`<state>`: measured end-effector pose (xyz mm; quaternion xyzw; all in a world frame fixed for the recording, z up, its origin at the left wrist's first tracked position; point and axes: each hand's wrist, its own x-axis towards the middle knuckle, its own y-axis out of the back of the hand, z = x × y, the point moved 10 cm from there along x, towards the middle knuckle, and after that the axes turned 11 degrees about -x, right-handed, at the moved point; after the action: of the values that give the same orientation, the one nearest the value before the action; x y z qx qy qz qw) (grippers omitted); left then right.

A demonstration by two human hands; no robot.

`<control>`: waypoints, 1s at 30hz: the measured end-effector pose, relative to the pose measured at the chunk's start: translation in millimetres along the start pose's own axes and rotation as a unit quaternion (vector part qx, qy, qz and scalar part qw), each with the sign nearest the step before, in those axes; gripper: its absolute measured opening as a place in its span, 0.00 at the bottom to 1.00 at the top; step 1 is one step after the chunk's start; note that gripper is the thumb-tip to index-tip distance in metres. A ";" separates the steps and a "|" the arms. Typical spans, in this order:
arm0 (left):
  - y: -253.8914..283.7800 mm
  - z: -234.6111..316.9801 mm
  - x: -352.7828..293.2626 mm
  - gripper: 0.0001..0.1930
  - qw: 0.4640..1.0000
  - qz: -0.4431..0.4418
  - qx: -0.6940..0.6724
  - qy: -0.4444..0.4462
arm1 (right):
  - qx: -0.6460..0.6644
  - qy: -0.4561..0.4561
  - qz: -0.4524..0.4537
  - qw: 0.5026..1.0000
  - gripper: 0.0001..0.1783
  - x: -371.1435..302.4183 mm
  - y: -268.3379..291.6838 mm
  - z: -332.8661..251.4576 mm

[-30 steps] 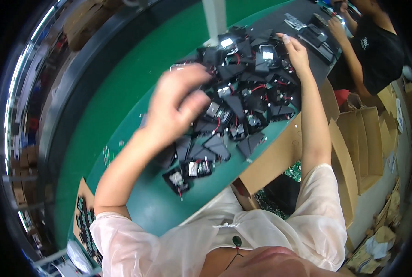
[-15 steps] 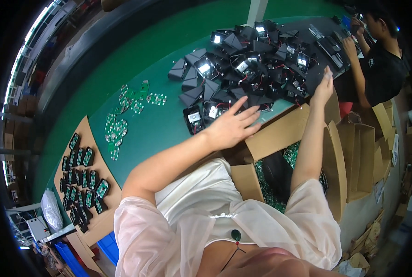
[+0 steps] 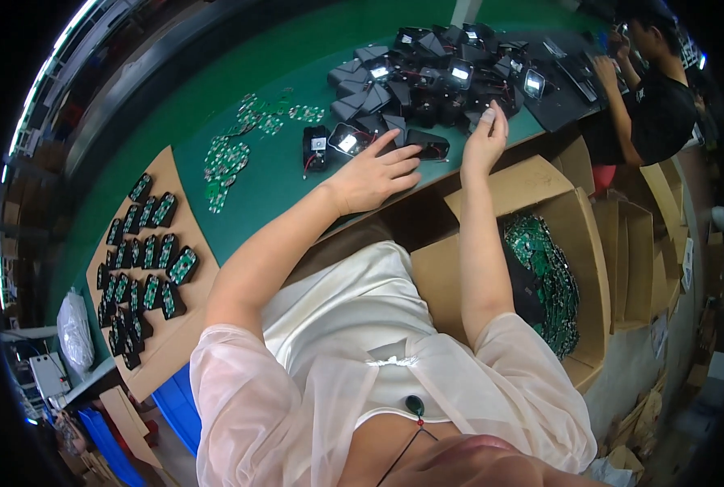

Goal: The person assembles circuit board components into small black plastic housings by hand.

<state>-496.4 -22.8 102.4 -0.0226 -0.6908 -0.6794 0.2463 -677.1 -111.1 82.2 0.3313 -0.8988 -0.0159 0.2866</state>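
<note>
A heap of black plastic housings (image 3: 427,101), some with bright reflective panels and thin red wires, lies on the green table. My left hand (image 3: 376,172) is spread open at the near edge, palm down, its fingertips beside a few housings. One black housing with a pale square label (image 3: 316,146) stands left of it. Another black housing (image 3: 428,146) lies just beyond its fingers. My right hand (image 3: 484,148) is raised at the near right side of the heap, fingers stretched upward and held close together, seemingly against the pile; nothing shows in it.
Green circuit boards (image 3: 226,166) lie loose at left on the table. A cardboard sheet (image 3: 191,235) bears rows of black parts with boards. An open carton (image 3: 593,284) of circuit boards stands below my right forearm. A co-worker (image 3: 654,114) sits far right.
My right hand has swept left from the heap's right end to its near side, drawing closer to my left hand. The view has shifted too. My left hand stays spread.
</note>
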 end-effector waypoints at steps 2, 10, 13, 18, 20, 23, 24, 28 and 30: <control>5.6 4.9 -12.4 0.16 1.000 -0.003 0.004 0.018 | -0.005 -0.009 -0.025 1.000 0.16 -12.2 -5.9 -9.0; 62.3 40.8 -85.4 0.19 0.970 0.162 -0.026 0.177 | 0.019 0.030 -0.097 0.995 0.21 -33.8 -11.7 -20.6; 86.4 46.6 -139.6 0.17 0.916 0.275 -0.040 0.288 | -0.085 0.128 -0.114 0.982 0.23 -49.1 -13.5 -43.0; 106.2 74.7 -191.0 0.14 0.846 0.381 -0.079 0.364 | -0.104 0.349 -0.041 0.931 0.19 -89.4 9.6 -157.3; 107.6 79.5 -195.2 0.13 0.836 0.399 -0.106 0.360 | -0.041 0.487 -0.191 0.852 0.24 -133.2 -24.8 -207.2; 103.9 77.0 -203.3 0.13 0.819 0.415 -0.129 0.376 | -0.084 0.599 -0.278 0.747 0.19 -188.5 -70.1 -230.7; 102.1 77.3 -205.5 0.13 0.816 0.417 -0.128 0.380 | -0.091 0.612 -0.291 0.730 0.18 -195.1 -81.0 -233.2; 90.7 76.2 -215.6 0.12 0.785 0.434 -0.168 0.409 | -0.137 0.660 -0.337 0.657 0.12 -215.5 -110.1 -232.0; 85.3 70.6 -221.3 0.12 0.770 0.442 -0.192 0.418 | -0.202 0.641 -0.395 0.626 0.09 -214.4 -129.3 -211.9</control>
<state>-292.9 118.0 102.5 -0.0855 -0.2885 -0.5563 0.7746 -357.8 -48.1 122.7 0.5150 -0.2446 -0.0918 0.8164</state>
